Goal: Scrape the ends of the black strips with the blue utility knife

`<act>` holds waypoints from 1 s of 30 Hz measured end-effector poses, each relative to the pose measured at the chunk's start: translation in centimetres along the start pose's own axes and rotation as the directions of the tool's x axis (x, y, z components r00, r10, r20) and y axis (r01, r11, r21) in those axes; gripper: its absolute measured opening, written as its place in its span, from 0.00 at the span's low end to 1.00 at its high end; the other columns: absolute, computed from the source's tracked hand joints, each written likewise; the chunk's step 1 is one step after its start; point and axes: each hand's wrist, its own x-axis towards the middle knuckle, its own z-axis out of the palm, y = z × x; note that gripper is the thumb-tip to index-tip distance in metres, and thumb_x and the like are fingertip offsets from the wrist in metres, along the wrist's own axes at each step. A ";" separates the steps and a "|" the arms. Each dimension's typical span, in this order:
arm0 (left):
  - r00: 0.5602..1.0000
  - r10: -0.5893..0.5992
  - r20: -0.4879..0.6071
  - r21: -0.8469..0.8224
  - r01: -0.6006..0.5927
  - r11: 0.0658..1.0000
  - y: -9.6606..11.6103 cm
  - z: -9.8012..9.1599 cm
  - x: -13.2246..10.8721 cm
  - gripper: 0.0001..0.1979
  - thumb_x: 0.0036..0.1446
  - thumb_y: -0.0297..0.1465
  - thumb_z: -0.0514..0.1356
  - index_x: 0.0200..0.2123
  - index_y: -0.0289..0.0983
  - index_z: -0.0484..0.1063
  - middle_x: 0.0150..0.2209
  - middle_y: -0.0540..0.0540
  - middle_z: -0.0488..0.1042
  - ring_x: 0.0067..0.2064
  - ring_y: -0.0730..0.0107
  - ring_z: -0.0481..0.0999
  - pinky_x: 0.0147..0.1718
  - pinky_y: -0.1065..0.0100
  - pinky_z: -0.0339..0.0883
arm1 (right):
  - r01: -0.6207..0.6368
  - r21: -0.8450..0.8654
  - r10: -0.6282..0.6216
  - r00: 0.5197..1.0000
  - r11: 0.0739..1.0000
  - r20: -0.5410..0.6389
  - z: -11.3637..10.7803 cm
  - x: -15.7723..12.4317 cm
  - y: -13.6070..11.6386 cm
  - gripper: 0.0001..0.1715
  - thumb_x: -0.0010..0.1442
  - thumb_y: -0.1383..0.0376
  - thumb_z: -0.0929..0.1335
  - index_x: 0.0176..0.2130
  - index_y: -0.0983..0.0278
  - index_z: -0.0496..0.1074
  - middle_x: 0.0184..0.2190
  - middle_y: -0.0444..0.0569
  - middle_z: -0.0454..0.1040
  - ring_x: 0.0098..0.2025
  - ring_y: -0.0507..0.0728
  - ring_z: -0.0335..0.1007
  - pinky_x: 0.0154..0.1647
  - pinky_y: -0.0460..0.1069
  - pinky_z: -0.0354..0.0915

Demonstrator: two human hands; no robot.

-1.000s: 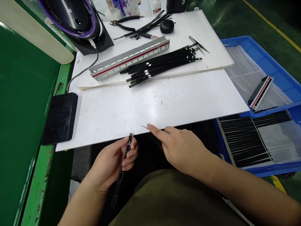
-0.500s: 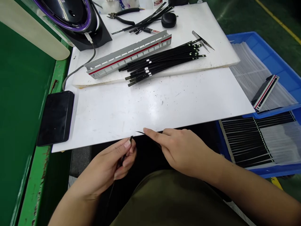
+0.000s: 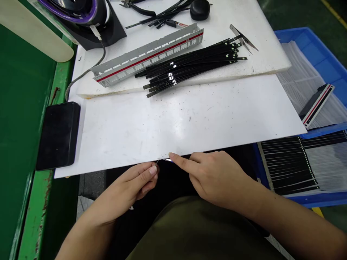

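Note:
Below the front edge of the white board, my left hand [image 3: 142,179] is closed, pinching a thin dark strip [image 3: 157,163] whose end sticks out past the thumb; the rest of it is hidden. To its right, my right hand [image 3: 210,175] is closed around a slim pointed metal tool, likely tweezers [image 3: 166,159], with the index finger stretched along it. The tool's tip lies close to the strip's end; whether they touch I cannot tell. Farther back, a bundle of flat black strips with pale end pads [image 3: 189,66] lies beside a grey slotted channel with a red line [image 3: 151,56].
On the foam slab [image 3: 260,61] lie another pair of tweezers [image 3: 245,38], cutting pliers [image 3: 141,9] and a black round-cornered case [image 3: 200,9]. A black box-shaped device [image 3: 58,135] sits at left near a purple-rimmed fan-like device [image 3: 78,16]. Blue bins [image 3: 320,47] with strips stand at right.
The left hand has turned, so the strip's end now shows as a thin edge near the tool tip. The tool has dropped slightly toward it. The view has shifted a little.

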 end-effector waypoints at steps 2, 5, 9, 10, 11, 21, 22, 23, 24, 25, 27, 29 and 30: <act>1.000 -0.017 -0.001 0.003 0.017 1.000 0.3 0.1 0.0 0.23 0.63 0.50 0.58 0.26 0.38 0.66 0.24 0.51 0.59 0.26 0.73 0.55 0.23 0.72 0.52 | 0.002 0.003 -0.002 1.000 1.000 0.000 -0.1 0.0 0.1 0.37 0.66 0.71 0.61 0.71 0.53 0.58 0.31 0.45 0.75 0.26 0.52 0.65 0.25 0.50 0.46; 0.998 -0.058 -0.034 -0.015 0.057 0.998 0.7 0.5 -0.1 0.25 0.60 0.53 0.59 0.26 0.38 0.65 0.24 0.52 0.57 0.25 0.73 0.53 0.22 0.72 0.51 | 0.003 0.012 -0.003 1.000 1.000 0.015 -0.3 0.0 0.1 0.37 0.66 0.71 0.61 0.71 0.53 0.58 0.32 0.45 0.76 0.26 0.53 0.66 0.25 0.50 0.46; 0.995 -0.080 -0.060 0.005 0.081 0.997 0.9 0.8 -0.2 0.26 0.60 0.54 0.58 0.24 0.38 0.64 0.23 0.52 0.56 0.24 0.73 0.53 0.22 0.71 0.51 | 0.001 0.016 -0.001 1.000 1.000 0.029 -0.6 0.1 0.3 0.37 0.65 0.71 0.61 0.70 0.52 0.59 0.32 0.45 0.75 0.26 0.53 0.66 0.24 0.50 0.46; 0.995 -0.077 -0.059 0.013 0.078 0.997 0.9 0.8 -0.2 0.26 0.60 0.54 0.58 0.24 0.38 0.64 0.23 0.52 0.56 0.24 0.73 0.54 0.22 0.71 0.51 | 0.002 0.013 -0.002 1.000 1.000 0.027 -0.6 0.2 0.4 0.37 0.65 0.71 0.61 0.70 0.52 0.59 0.31 0.45 0.75 0.25 0.53 0.65 0.24 0.50 0.46; 0.996 -0.073 -0.057 0.018 0.075 0.997 0.9 0.8 -0.2 0.26 0.61 0.54 0.57 0.24 0.38 0.64 0.23 0.51 0.56 0.24 0.72 0.54 0.22 0.70 0.52 | 0.004 0.007 -0.004 1.000 1.000 0.024 -0.6 0.2 0.4 0.38 0.65 0.71 0.62 0.70 0.52 0.59 0.31 0.45 0.74 0.25 0.53 0.64 0.24 0.50 0.46; 0.993 -0.101 -0.057 -0.098 0.095 0.991 1.5 1.0 -0.2 0.27 0.58 0.54 0.61 0.22 0.38 0.62 0.23 0.52 0.55 0.23 0.74 0.53 0.21 0.71 0.52 | 0.076 -0.165 -0.082 0.996 0.983 -0.032 -0.1 -0.1 -0.1 0.42 0.58 0.74 0.62 0.70 0.58 0.60 0.29 0.47 0.71 0.20 0.54 0.61 0.20 0.50 0.40; 0.993 -0.104 -0.055 -0.105 0.098 0.990 1.5 1.0 -0.2 0.27 0.58 0.53 0.61 0.22 0.38 0.62 0.22 0.53 0.55 0.23 0.74 0.53 0.21 0.71 0.51 | 0.082 -0.172 -0.089 0.995 0.982 -0.036 -0.1 -0.1 -0.1 0.42 0.58 0.74 0.62 0.70 0.59 0.60 0.30 0.48 0.71 0.20 0.54 0.62 0.20 0.50 0.40; 0.993 -0.108 -0.050 -0.115 0.101 0.988 1.5 1.0 -0.2 0.27 0.58 0.53 0.61 0.22 0.38 0.62 0.22 0.53 0.54 0.23 0.75 0.52 0.20 0.72 0.51 | 0.083 -0.175 -0.092 0.995 0.981 -0.044 0.0 -0.1 -0.1 0.42 0.58 0.74 0.62 0.70 0.59 0.60 0.30 0.48 0.72 0.20 0.54 0.62 0.20 0.50 0.40; 0.993 -0.109 -0.042 -0.128 0.103 0.986 1.5 0.9 -0.2 0.27 0.58 0.53 0.62 0.22 0.37 0.61 0.22 0.53 0.54 0.23 0.75 0.52 0.20 0.72 0.50 | 0.083 -0.174 -0.094 0.994 0.981 -0.053 0.1 -0.1 -0.1 0.42 0.58 0.74 0.61 0.70 0.59 0.60 0.30 0.48 0.72 0.20 0.54 0.63 0.20 0.50 0.40; 0.993 -0.110 -0.034 -0.144 0.104 0.984 1.6 0.8 -0.2 0.27 0.59 0.52 0.62 0.22 0.37 0.61 0.22 0.53 0.54 0.23 0.76 0.52 0.20 0.73 0.50 | 0.082 -0.168 -0.094 0.994 0.982 -0.062 0.2 -0.2 0.0 0.41 0.59 0.73 0.61 0.70 0.59 0.61 0.30 0.48 0.72 0.21 0.55 0.63 0.20 0.50 0.41; 0.993 -0.120 -0.016 -0.194 0.114 0.974 1.5 0.7 -0.2 0.27 0.58 0.51 0.63 0.22 0.36 0.62 0.22 0.54 0.54 0.22 0.78 0.51 0.19 0.75 0.48 | 0.062 -0.139 -0.074 0.994 0.988 -0.080 0.4 -0.2 0.1 0.40 0.60 0.73 0.61 0.70 0.58 0.61 0.31 0.48 0.73 0.22 0.55 0.64 0.20 0.50 0.42; 0.990 -0.138 0.008 -0.268 0.135 0.954 1.5 0.6 -0.2 0.24 0.58 0.49 0.65 0.24 0.36 0.65 0.21 0.55 0.54 0.21 0.80 0.49 0.17 0.77 0.45 | 0.022 -0.095 -0.031 0.995 0.995 -0.095 0.6 -0.3 0.1 0.40 0.61 0.73 0.61 0.70 0.57 0.60 0.31 0.47 0.74 0.22 0.54 0.64 0.21 0.50 0.44; 0.988 -0.151 0.026 -0.310 0.151 0.939 1.5 0.6 -0.2 0.22 0.57 0.48 0.65 0.26 0.36 0.67 0.21 0.55 0.54 0.20 0.80 0.48 0.16 0.77 0.44 | -0.004 -0.070 -0.003 0.995 0.998 -0.101 0.5 -0.4 0.1 0.39 0.62 0.73 0.61 0.70 0.56 0.60 0.32 0.46 0.74 0.23 0.54 0.64 0.21 0.50 0.44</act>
